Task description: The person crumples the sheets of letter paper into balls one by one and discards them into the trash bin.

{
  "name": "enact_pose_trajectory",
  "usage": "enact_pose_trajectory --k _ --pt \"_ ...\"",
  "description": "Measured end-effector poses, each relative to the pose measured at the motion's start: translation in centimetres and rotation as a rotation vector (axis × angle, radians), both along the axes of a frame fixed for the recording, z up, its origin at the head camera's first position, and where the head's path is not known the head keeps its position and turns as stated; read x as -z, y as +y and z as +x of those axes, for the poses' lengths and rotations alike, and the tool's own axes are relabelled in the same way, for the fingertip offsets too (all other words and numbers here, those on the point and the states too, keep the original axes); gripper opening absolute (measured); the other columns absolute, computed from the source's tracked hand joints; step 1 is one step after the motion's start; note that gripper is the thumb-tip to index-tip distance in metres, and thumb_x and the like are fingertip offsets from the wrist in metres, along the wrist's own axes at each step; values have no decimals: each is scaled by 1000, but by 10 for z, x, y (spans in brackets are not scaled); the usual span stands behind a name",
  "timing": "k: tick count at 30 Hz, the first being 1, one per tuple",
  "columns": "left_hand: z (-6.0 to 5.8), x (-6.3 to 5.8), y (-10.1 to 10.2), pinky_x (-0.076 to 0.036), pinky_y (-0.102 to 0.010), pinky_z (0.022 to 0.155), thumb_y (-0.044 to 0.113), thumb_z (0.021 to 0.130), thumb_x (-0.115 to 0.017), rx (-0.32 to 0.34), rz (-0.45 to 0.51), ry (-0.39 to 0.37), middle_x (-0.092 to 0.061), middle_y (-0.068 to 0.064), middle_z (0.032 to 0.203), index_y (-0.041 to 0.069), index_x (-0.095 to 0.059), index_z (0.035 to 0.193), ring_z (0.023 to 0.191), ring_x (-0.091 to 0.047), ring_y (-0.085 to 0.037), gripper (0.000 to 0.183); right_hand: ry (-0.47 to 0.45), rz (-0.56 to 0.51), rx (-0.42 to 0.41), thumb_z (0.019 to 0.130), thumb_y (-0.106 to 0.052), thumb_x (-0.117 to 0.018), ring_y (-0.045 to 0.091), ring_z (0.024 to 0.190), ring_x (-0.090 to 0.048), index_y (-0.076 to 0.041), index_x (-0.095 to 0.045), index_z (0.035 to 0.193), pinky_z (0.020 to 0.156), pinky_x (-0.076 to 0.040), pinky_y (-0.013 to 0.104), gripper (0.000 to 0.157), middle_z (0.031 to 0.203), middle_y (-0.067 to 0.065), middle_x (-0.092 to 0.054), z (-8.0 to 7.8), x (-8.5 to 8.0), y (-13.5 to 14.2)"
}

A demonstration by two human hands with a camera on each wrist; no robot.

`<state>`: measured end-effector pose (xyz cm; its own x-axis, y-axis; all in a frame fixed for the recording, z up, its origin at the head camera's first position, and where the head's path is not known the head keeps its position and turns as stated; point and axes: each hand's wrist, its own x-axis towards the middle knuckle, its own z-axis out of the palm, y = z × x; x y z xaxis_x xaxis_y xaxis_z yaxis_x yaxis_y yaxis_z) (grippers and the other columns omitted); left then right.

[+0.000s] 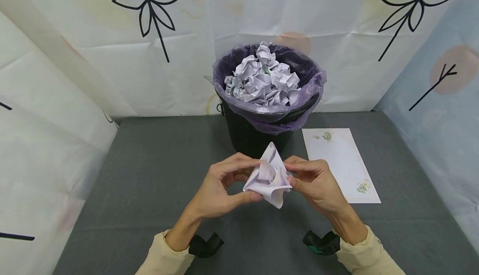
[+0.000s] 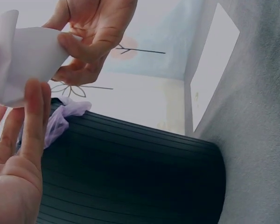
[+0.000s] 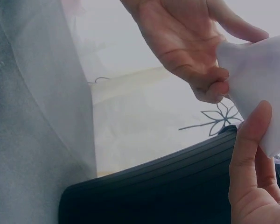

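Both hands hold one folded, partly crumpled sheet of white paper point(image 1: 268, 177) in the air, in front of the bin. My left hand point(image 1: 224, 185) pinches its left side, thumb below and fingers above. On the opposite side my right hand point(image 1: 316, 183) pinches the edge between thumb and fingertips. The paper has a pointed top and a curled fold at its middle. In the left wrist view the paper point(image 2: 32, 60) shows a smooth outer face; the right wrist view shows the paper point(image 3: 261, 84) between both hands' fingers.
Behind the hands stands a black bin point(image 1: 247, 136) with a purple liner point(image 1: 269, 115), heaped with crumpled paper balls point(image 1: 262, 79). A flat printed sheet point(image 1: 340, 167) lies right of it on the grey table point(image 1: 157, 163). Patterned cloth walls point(image 1: 75, 71) enclose the back and sides.
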<state>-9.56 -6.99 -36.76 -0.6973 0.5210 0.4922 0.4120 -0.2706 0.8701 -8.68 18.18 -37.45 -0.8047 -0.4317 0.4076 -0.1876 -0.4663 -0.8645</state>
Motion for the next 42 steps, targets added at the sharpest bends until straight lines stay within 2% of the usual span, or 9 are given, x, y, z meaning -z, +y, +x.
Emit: enact_pose_trajectory --k 4,7,12,18,22,27,32,36,42 --pt "-1 -3 -1 -59 -42 83 25 90 -80 0 -35 -1 -63 -16 114 0 -47 145 100 -67 -27 68 35 0 -1 93 1 -71 17 102 -61 -12 -75 123 81 -56 26 32 115 8 -70 -1 -1 -1" --pt "0 -3 0 -60 -40 82 15 91 -79 -8 -53 9 -62 -15 107 -1 -47 148 97 -68 -26 67 72 -10 -5 93 1 -70 17 104 -61 -11 -73 126 84 -55 26 34 116 8 -70 -1 -2 -2" --pt "0 -1 2 -61 -37 74 -11 83 -77 -48 -37 43 -61 -14 96 -7 -60 135 88 -68 -23 55 59 13 34 94 -2 -71 17 101 -63 -11 -74 124 77 -55 25 31 115 8 -72 -1 -2 -2" --pt "0 1 6 -62 -40 67 -1 89 -77 -61 19 44 -65 -15 92 -8 -69 123 84 -67 -21 35 20 12 36 96 1 -67 18 89 -64 -13 -76 120 60 -58 29 29 111 8 -73 0 -3 -1" --pt "0 0 8 -61 -41 62 -4 90 -75 -48 43 25 -66 -19 96 -11 -70 117 84 -67 -20 29 9 4 35 96 3 -66 19 89 -64 -14 -77 119 58 -59 30 30 111 9 -72 1 -4 -2" --pt "-1 -1 9 -59 -38 53 -6 90 -73 -57 67 18 -66 -22 98 -14 -72 109 67 -67 -23 21 11 11 54 97 2 -66 19 92 -63 -15 -77 118 58 -59 31 30 110 6 -71 2 -4 -5" --pt "-3 0 11 -58 -39 50 -14 86 -72 -109 97 18 -65 -23 89 -16 -73 100 56 -65 -25 14 73 47 119 95 2 -69 18 95 -63 -14 -78 116 58 -59 30 28 109 6 -71 3 -5 -8" --pt "-2 1 14 -57 -39 49 -20 83 -70 -161 120 33 -64 -22 83 -17 -73 96 54 -64 -27 14 166 55 174 94 5 -68 19 92 -63 -5 -76 118 56 -59 32 27 107 9 -70 4 -7 -11" --pt "2 1 23 -58 -34 50 -20 80 -74 -313 113 117 -65 -16 76 -15 -74 95 53 -63 -25 16 314 21 267 91 7 -71 23 89 -64 10 -73 111 56 -59 31 21 94 16 -65 6 -8 -16"
